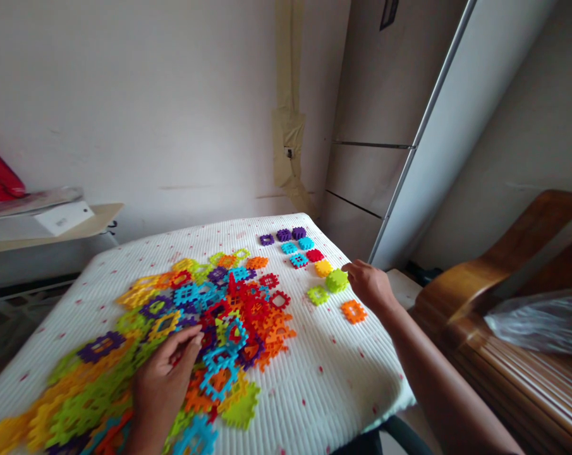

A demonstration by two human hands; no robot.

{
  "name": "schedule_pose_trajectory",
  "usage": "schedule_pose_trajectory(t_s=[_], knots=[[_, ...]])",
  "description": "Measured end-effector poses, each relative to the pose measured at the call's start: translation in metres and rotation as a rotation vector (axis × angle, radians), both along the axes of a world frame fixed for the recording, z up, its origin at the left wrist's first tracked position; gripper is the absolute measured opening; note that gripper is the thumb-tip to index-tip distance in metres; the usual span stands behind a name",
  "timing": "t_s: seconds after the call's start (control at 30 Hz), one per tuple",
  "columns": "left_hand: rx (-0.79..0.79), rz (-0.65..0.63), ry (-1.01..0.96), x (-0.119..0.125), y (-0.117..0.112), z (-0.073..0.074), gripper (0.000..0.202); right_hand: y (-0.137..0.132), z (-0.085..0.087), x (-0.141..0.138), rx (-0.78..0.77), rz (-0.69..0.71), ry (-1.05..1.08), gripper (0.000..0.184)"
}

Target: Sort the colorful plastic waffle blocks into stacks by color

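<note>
My left hand [165,373] is over a big mixed pile of plastic interlocking tiles, its thumb and fingers drawn together. Whether a tile is between those fingertips I cannot make out. Under and around it lie a blue tile [220,374], a yellow tile [164,324] and red tiles [255,308]. Over at the right edge of the table, my right hand [370,282] has its fingers closed at the rim of a green interlocking tile [337,280] on a small stack. A single green tile [318,295] and an orange tile [353,311] lie close by.
Purple tiles [284,235], blue tiles [298,260], a red tile [315,254] and a yellow tile [323,268] stand in small groups toward the far corner. A white quilted cloth [314,385] covers the table. Right of it are a fridge [361,170] and a wooden chair [456,284].
</note>
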State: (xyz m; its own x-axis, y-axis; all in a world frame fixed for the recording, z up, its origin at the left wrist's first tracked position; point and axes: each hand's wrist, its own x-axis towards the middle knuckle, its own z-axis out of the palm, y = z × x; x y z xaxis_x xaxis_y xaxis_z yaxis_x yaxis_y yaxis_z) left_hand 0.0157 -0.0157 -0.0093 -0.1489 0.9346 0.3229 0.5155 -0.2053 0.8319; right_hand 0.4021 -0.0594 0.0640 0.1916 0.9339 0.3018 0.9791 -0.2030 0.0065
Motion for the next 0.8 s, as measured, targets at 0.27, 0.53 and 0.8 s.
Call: schedule_pose_trajectory(t_s=[0.27, 0.53, 0.8], knots=[[-0.029, -0.014, -0.013, -0.002, 0.001, -0.006, 0.039, 0.023, 0.001, -0.002, 0.029, 0.150, -0.004, 0.040], [0.006, 0.002, -0.012, -0.003, 0.002, -0.007, 0.036, 0.044, 0.000, -0.007, -0.079, 0.095, -0.028, 0.039], [-0.012, -0.007, -0.035, -0.003, 0.003, -0.007, 0.035, 0.059, 0.013, -0.015, -0.057, 0.061, -0.029, 0.038]])
